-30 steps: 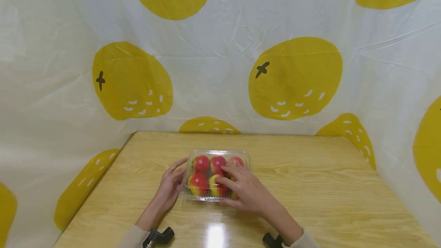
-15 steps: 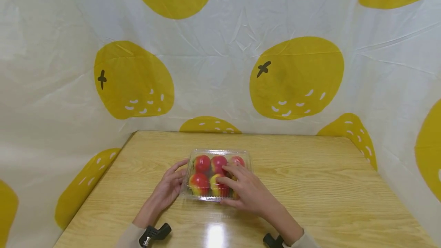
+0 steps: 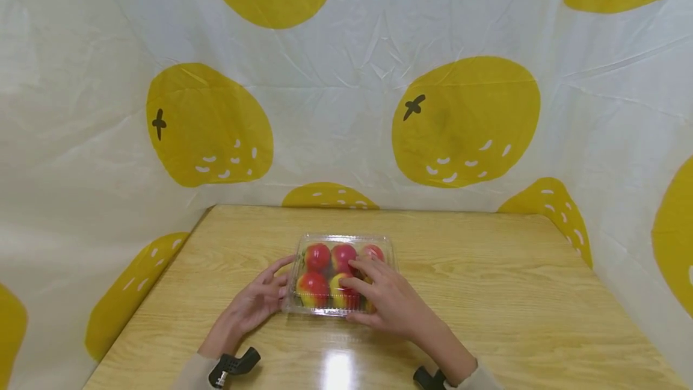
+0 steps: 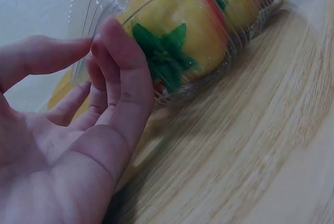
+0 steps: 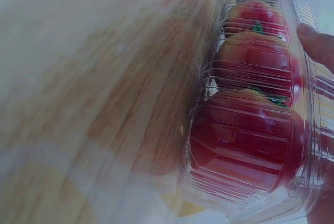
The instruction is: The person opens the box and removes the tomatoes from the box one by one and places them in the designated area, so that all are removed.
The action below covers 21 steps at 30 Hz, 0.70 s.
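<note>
A clear plastic clamshell box sits on the table with its lid down. Inside are several red-and-yellow fruits in two rows; green star-shaped leaves show on some from the side. My left hand is at the box's left side, and its thumb and fingertips pinch the rim there in the left wrist view. From the right, my right hand grips the box, fingers spread over the lid and thumb at the front rim. That hand covers the fruits on the right in the head view.
The wooden table extends around the box on every side. Behind it and along both sides hangs a white sheet printed with large yellow fruits. A black wrist mount is strapped to the left wrist, another to the right.
My left hand has shifted slightly left and toward me, its fingers still at the box's left edge. The right hand and the box have stayed in place.
</note>
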Each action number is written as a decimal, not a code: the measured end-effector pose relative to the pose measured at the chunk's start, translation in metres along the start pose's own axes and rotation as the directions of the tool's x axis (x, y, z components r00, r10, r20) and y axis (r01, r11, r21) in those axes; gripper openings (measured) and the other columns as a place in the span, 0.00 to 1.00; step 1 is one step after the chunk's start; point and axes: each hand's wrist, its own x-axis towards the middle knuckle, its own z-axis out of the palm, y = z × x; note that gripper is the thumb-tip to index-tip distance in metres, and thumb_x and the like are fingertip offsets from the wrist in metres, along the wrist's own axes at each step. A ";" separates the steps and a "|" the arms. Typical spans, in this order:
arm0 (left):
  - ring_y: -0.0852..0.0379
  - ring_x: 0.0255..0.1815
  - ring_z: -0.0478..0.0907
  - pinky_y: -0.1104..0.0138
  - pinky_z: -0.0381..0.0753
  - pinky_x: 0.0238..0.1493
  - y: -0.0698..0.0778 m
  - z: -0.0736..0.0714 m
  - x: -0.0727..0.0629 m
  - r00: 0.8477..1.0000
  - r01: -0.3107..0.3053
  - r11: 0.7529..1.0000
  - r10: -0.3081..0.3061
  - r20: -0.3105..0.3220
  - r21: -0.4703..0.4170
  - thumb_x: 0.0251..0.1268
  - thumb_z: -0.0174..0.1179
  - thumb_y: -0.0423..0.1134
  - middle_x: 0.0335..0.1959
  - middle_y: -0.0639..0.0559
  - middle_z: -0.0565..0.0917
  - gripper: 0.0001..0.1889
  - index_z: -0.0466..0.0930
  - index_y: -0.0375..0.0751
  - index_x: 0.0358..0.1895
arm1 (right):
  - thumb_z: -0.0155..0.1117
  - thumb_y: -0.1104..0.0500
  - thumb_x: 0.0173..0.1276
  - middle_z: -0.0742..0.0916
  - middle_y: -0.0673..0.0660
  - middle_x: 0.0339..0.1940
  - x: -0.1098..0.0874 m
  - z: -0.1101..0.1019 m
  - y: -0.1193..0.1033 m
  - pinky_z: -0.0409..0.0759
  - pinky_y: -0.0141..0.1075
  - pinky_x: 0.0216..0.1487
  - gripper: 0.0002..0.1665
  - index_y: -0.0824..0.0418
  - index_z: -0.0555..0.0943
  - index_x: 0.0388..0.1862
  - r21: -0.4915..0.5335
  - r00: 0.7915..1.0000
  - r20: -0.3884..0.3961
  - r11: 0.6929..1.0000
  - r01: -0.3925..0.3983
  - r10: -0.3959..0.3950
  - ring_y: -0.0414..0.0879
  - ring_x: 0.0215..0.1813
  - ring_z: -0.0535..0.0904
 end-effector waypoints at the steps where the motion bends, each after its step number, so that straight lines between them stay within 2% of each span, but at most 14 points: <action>1: 0.50 0.70 0.75 0.55 0.77 0.69 0.000 0.000 0.000 1.000 0.002 1.000 -0.002 0.009 0.000 0.68 0.41 0.20 0.79 0.41 0.61 0.43 0.40 0.50 0.84 | 0.75 0.35 0.60 0.80 0.58 0.71 0.000 0.000 0.000 0.77 0.57 0.70 0.35 0.45 0.81 0.64 -0.002 1.000 -0.001 1.000 0.001 -0.001 0.59 0.75 0.74; 7: 0.47 0.71 0.74 0.54 0.76 0.70 0.000 -0.003 -0.001 0.996 -0.006 1.000 0.007 0.089 -0.017 0.67 0.38 0.19 0.78 0.41 0.63 0.45 0.39 0.52 0.85 | 0.74 0.35 0.60 0.80 0.58 0.71 0.001 0.000 0.001 0.77 0.56 0.70 0.35 0.45 0.81 0.64 -0.008 1.000 0.000 1.000 0.005 -0.005 0.58 0.75 0.74; 13: 0.53 0.61 0.78 0.62 0.79 0.62 0.000 -0.004 -0.002 0.990 0.000 1.000 0.001 0.138 -0.011 0.67 0.37 0.17 0.75 0.42 0.69 0.46 0.38 0.53 0.85 | 0.75 0.35 0.60 0.80 0.58 0.71 0.001 0.000 0.001 0.77 0.57 0.70 0.35 0.44 0.81 0.64 0.002 1.000 0.006 1.000 0.000 0.000 0.58 0.75 0.74; 21: 0.50 0.67 0.77 0.63 0.80 0.62 0.004 -0.003 -0.003 0.993 0.020 0.998 -0.026 0.113 0.051 0.68 0.43 0.18 0.76 0.41 0.67 0.47 0.35 0.51 0.85 | 0.74 0.34 0.61 0.79 0.58 0.72 0.001 -0.001 0.002 0.77 0.57 0.70 0.35 0.44 0.80 0.65 0.010 1.000 0.018 1.000 -0.011 0.011 0.59 0.75 0.73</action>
